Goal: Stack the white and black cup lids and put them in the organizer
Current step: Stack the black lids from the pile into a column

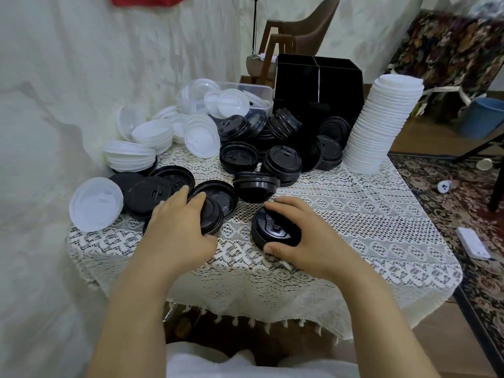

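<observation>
Gripping: right hand (pixel 308 241), fingers curled round black lid stack (pixel 275 227), desk (pixel 354 214) centre. Left hand (pixel 177 227), fingers clamped on loose black lid (pixel 210 216), nine o'clock of the stack. Organizer (pixel 316 85) stands at twelve o'clock. Risk: misaligned rims could jam nesting or tip the stack.

Cream lace tablecloth (pixel 354 219) covers the table, fringe hanging off the near edge. Left, a pale draped curtain (pixel 54 105) fills the wall. At the table's far side sits 1 clear rectangular plastic tub (pixel 261 96). Beyond it, 1 brown upholstered chair with wooden legs (pixel 313 25). Far right, a blue plastic bucket (pixel 480 115) stands on the floor. On the right, a dark floral carpet (pixel 463 203), and 1 flat white rectangular device (pixel 473 242) lying on it.
</observation>
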The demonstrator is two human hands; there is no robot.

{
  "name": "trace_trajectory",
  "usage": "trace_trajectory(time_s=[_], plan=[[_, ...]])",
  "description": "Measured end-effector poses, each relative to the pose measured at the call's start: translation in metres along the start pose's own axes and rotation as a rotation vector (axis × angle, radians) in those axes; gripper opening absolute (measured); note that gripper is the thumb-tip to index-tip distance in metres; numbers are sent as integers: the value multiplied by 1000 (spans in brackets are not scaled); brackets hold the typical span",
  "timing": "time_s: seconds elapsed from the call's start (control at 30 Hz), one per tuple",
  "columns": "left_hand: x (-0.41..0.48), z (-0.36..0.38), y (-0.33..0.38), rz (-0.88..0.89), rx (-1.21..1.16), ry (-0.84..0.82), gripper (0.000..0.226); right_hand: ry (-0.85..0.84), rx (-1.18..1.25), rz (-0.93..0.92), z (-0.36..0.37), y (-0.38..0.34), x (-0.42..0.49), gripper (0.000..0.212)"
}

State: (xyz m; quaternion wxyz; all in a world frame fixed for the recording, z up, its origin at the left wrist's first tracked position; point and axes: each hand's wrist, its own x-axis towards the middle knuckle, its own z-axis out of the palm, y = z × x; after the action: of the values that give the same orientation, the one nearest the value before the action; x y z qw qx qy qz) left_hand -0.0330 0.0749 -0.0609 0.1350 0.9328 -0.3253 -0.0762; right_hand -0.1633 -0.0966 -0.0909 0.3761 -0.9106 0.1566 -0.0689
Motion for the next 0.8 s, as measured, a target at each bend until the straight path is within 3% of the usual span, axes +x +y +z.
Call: trace_trajectory(time_s=[0.2, 0.37, 0.53, 0.8], plan=[[2, 4, -5, 45, -127, 114, 77, 2, 57, -1, 0, 0, -1, 71], [-1, 4, 0, 161, -296, 230, 72, 26, 76, 13, -1, 1, -1, 81], [-5, 7, 19, 287, -468, 220, 74, 33, 181, 18, 0, 4, 0, 92], [-2, 26, 45, 376, -428, 143, 76, -7, 231, 56, -12, 18, -4, 120]])
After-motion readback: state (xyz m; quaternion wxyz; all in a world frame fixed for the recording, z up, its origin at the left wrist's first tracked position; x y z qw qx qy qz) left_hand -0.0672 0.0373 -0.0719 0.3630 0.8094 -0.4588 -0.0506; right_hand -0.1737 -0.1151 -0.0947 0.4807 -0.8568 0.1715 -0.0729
